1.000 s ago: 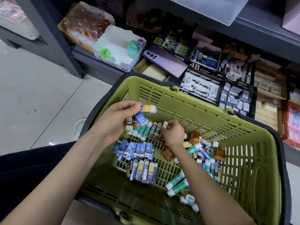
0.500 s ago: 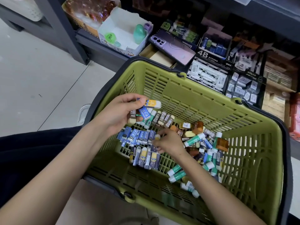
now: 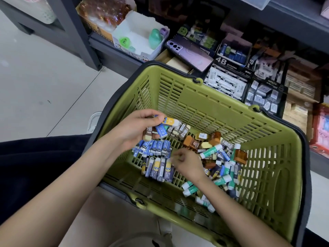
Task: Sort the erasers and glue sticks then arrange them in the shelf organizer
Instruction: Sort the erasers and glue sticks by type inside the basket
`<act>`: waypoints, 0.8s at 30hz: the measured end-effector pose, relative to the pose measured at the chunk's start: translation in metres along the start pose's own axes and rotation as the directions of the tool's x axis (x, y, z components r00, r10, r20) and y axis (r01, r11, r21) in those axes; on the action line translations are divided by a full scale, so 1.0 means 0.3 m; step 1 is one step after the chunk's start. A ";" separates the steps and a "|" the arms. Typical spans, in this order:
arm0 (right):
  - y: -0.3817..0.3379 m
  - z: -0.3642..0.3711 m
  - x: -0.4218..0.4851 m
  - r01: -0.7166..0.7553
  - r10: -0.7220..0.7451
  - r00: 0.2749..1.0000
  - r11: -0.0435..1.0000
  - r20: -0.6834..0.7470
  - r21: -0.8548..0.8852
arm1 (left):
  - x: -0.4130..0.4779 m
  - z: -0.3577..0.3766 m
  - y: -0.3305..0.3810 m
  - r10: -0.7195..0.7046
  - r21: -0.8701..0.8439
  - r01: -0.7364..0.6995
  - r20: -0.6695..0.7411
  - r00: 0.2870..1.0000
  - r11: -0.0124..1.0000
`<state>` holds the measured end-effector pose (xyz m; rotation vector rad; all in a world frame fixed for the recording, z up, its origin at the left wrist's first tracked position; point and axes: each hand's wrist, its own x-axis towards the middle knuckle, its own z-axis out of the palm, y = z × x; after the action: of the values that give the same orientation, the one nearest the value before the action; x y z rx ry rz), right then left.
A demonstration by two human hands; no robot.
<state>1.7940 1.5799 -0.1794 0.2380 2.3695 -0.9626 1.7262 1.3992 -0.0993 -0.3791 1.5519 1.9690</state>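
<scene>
Pale floor tiles (image 3: 44, 82) lay under a green slotted basket (image 3: 222, 82) set against shelf boxes (image 3: 231, 63) printed "4B". Inside it, blue-sleeved erasers (image 3: 154, 148) and dark-sleeved erasers (image 3: 158, 168) with yellow faces lay in rows beside a loose heap of green-and-white glue sticks (image 3: 210, 152). The left hand (image 3: 131, 129) gripped a bunch of erasers (image 3: 161, 131), yellow, blue and brown, in curled fingers. The right hand (image 3: 187, 164) hung blurred over the rows; whether it pinched anything could not be told.

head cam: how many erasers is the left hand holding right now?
3: a yellow eraser poking out past the fingertips, a blue eraser just below it, and a brown eraser beside that, nearer the palm. The left hand may hide more.
</scene>
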 end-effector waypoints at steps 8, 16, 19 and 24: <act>-0.150 -0.133 -0.061 0.162 -0.141 0.985 0.597 -0.096 0.786 | 0.020 0.018 -0.034 -0.069 0.139 0.063 0.036 0.997 0.988; -0.089 -0.171 -0.019 0.079 -0.049 0.997 0.395 -0.065 0.915 | 0.036 0.006 -0.025 -0.158 0.140 0.155 0.010 0.987 0.978; -0.031 -0.178 0.008 0.024 0.032 0.998 0.504 -0.046 0.864 | 0.043 -0.011 -0.017 -0.131 0.051 0.136 -0.097 0.987 0.989; 0.008 -0.131 0.046 -0.087 0.064 0.996 0.854 0.062 0.513 | 0.050 -0.026 -0.007 -0.091 -0.020 0.089 -0.209 0.974 0.996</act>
<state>1.7662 1.6080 -0.1656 0.5038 1.9989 -1.5364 1.7145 1.3963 -0.1115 -0.6685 1.6225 1.9173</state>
